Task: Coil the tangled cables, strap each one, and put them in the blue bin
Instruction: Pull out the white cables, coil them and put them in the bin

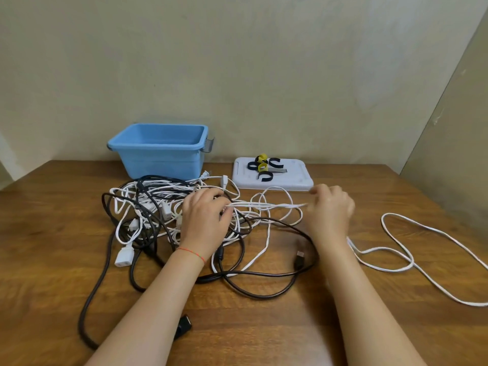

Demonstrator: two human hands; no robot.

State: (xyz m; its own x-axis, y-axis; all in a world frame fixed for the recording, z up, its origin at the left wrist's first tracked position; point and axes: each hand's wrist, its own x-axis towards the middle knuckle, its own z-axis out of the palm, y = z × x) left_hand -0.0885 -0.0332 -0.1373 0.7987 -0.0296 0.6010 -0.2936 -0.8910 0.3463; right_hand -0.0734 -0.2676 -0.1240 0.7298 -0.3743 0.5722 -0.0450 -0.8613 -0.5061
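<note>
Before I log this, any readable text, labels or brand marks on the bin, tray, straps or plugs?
None can be read.
Blue bin: no label or mark shows on the side facing the camera.
White tray: faint raised lines only, no lettering legible.
Black and yellow straps: no print visible.
White plug and black USB plug: too small to show any marking.

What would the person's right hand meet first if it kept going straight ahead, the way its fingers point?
Probably the white tray holding the straps, just beyond the right hand; depth is uncertain from this single view.
</note>
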